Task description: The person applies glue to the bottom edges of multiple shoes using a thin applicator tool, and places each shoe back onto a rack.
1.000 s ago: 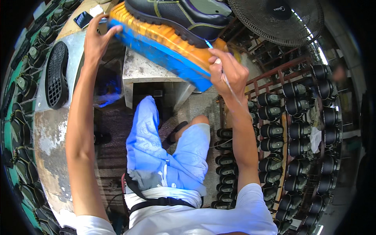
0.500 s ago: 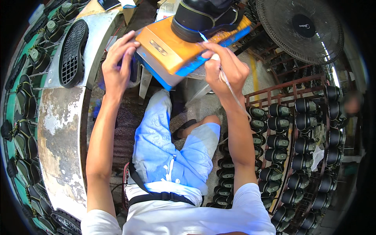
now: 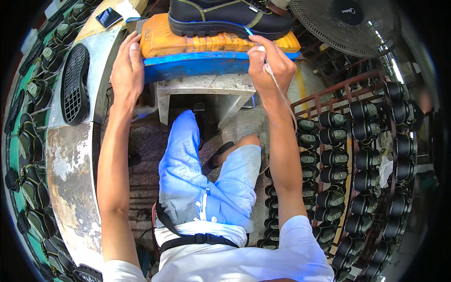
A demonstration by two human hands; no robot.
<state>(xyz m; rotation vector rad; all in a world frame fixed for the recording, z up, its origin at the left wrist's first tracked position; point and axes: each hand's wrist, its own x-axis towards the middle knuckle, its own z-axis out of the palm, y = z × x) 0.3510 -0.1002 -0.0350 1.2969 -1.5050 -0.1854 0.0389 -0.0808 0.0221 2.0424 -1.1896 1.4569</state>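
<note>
From my end I have the black shoe (image 3: 221, 16) on top of the orange-and-blue block (image 3: 188, 44), spanning from in from the block's left end to near its right end. My left hand (image 3: 126, 70) is uncurled, its palm and thumb laid against the block's left end at the upper corner. My right hand (image 3: 273, 66) is pinched around a thin tool (image 3: 248, 31) with a blue-lit tip, and a pale cord (image 3: 280, 91) trails back along the forearm. The tip is at the seam between sole and upper, above the block's top edge and toward its right end; I can't tell whether it touches.

To do this well, I'd use light, even pressure, a low angle along the seam, the left hand firm so the block can't swing, and slack in the cord so it doesn't tug the tip. A slip upward could mark the upper.

As for writing, the fan (image 3: 347, 19) has pale lettering on its hub, and the shorts (image 3: 183, 152) carry faint printed letters. The shoe's small light tag (image 3: 253, 8) is too small to read.
</note>
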